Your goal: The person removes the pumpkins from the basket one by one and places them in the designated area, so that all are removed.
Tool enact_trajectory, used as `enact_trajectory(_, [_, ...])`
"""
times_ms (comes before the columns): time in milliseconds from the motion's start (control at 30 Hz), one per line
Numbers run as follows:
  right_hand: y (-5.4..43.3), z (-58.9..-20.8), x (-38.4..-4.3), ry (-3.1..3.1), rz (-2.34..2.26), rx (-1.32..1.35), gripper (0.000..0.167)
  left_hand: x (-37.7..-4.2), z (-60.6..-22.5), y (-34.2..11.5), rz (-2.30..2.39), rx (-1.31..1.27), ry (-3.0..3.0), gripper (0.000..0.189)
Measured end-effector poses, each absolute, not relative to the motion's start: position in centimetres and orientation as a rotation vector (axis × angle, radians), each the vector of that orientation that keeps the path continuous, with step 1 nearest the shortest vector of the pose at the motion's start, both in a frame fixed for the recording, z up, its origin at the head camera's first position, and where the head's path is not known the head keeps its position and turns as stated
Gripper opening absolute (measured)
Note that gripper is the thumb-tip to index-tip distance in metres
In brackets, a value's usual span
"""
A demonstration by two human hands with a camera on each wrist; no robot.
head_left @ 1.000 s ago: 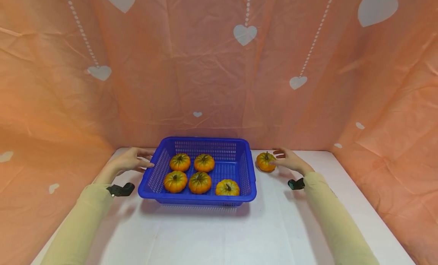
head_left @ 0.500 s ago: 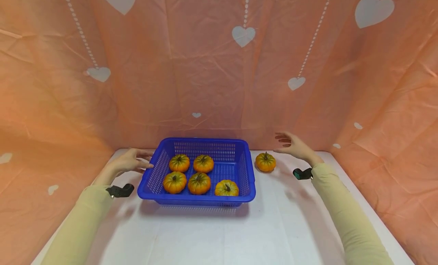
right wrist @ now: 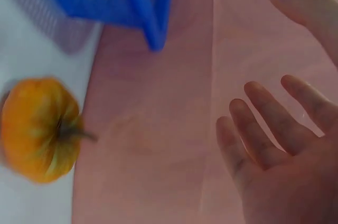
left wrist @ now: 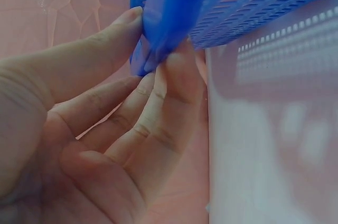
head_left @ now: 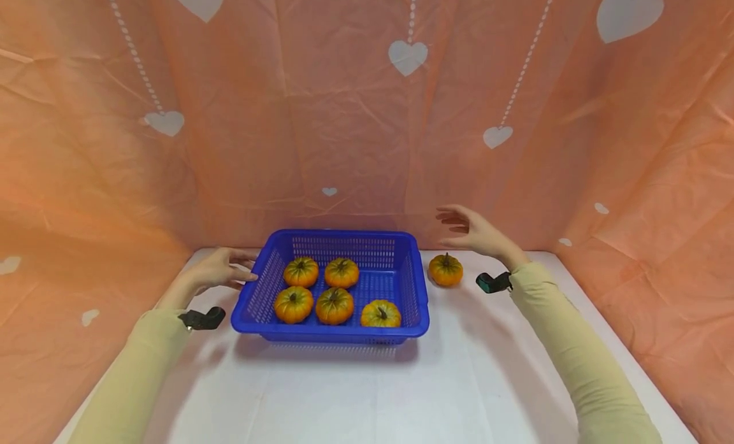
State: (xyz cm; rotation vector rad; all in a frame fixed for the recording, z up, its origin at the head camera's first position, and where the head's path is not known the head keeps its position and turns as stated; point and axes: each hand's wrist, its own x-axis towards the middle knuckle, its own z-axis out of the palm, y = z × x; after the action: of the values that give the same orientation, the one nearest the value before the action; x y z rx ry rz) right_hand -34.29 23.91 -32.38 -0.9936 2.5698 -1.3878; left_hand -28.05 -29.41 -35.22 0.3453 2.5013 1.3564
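A blue perforated plastic basket stands on the table with several small orange pumpkins in it. At its left side my left hand holds the rim. The left wrist view shows the thumb against the rim and the fingers curled beneath it. Another pumpkin sits on the table just right of the basket, its stem up. Above and slightly right of that pumpkin, my right hand hovers with relaxed, spread fingers and nothing in them. In the right wrist view the pumpkin lies apart from the hand.
The white tabletop extends in front of the basket and to its right. An orange curtain with white hearts encloses the back and both sides, close behind the basket.
My right hand has risen off the pumpkin beside the basket, first moving right, then back left above it. The left hand, basket and pumpkins look unmoved.
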Motion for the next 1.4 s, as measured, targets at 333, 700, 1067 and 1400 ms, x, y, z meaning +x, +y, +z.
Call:
enact_trajectory(333, [18.5, -28.8, -31.5, 2.451, -1.272, -1.159, 0.072, -28.1, -35.1, -29.3, 1.368, 0.368, 2.492, 0.053])
enact_trajectory(700, [15.2, -30.4, -32.6, 2.305, -1.108, -1.262, 0.075, -28.0, -35.1, -29.7, 1.350, 0.339, 2.509, 0.056])
enact_trajectory(1067, [13.0, -30.9, -32.4, 2.255, -0.895, -1.309, 0.076, -28.2, -35.2, -29.8, 1.346, 0.343, 2.506, 0.056])
enact_trajectory(1400, [11.3, -31.5, -31.8, 2.214, -0.683, -1.228, 0.076, -28.3, -35.2, -29.5, 1.346, 0.352, 2.499, 0.054])
